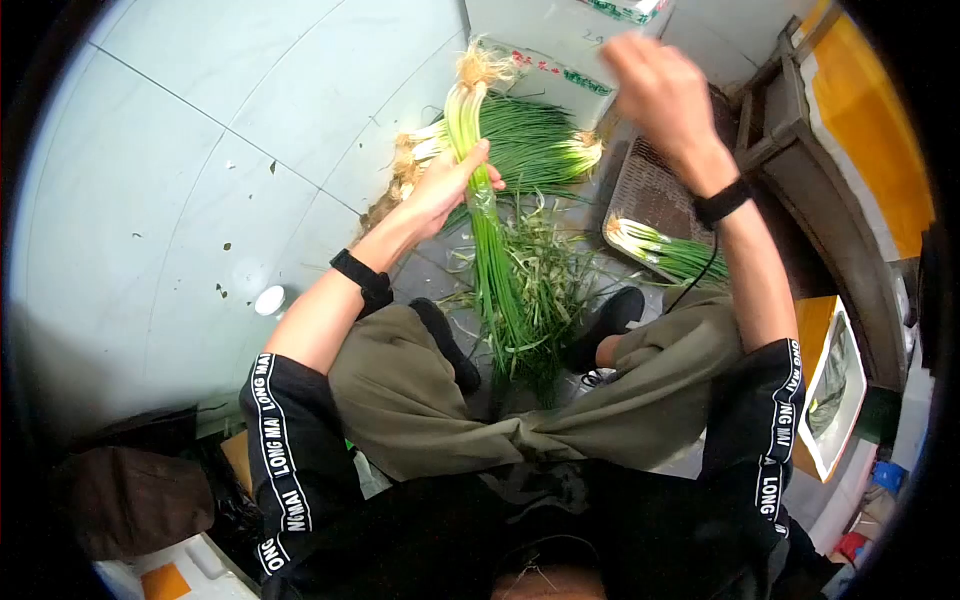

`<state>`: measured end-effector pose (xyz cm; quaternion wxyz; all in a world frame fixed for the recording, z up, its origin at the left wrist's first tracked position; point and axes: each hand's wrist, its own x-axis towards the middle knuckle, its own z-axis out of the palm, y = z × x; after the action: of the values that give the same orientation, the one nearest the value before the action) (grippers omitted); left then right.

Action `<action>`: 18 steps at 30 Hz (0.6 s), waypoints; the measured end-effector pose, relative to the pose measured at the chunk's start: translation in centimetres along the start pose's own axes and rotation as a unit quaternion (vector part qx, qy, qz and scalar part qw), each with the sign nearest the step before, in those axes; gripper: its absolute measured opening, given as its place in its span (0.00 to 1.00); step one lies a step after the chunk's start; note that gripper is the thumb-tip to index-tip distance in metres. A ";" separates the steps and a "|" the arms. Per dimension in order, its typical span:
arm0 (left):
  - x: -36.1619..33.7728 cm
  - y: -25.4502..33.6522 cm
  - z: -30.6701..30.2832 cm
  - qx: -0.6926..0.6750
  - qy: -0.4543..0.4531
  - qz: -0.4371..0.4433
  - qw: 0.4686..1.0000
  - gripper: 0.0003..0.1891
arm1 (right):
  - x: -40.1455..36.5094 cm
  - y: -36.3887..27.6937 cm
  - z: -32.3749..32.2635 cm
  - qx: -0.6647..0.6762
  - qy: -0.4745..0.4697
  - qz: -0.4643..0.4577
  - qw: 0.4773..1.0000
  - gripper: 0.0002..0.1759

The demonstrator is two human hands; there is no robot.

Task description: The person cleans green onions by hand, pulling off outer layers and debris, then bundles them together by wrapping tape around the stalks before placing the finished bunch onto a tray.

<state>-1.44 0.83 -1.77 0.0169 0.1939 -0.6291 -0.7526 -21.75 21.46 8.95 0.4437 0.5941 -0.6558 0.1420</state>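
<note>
Onion heap [525, 135]: on the floor beyond the leaf pile [555, 270]
Mesh tray [655, 180]: right of the leaf pile, with loose green onions [670, 250] in its near end
Held bunch [492, 265]: roots away from the wearer, greens over the leaf pile's left side
Left hand [445, 190]: wrapped around the held bunch
Right hand [665, 95]: raised beyond the leaf pile, blurred; finger closure unclear

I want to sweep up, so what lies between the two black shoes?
In the head view, a heap of green leaves lies there, with the lower end of the onion bunch in the left hand alongside.
</note>
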 end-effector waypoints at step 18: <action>-1.6 2.9 -1.9 -0.222 -0.072 0.044 0.971 0.16 | -4.3 -8.5 2.4 0.442 -0.288 0.278 0.803 0.17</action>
<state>0.01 -1.10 1.20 0.0475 0.1021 -0.4536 -0.8841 -15.50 20.41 1.45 -0.1352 0.5317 -0.7566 0.3558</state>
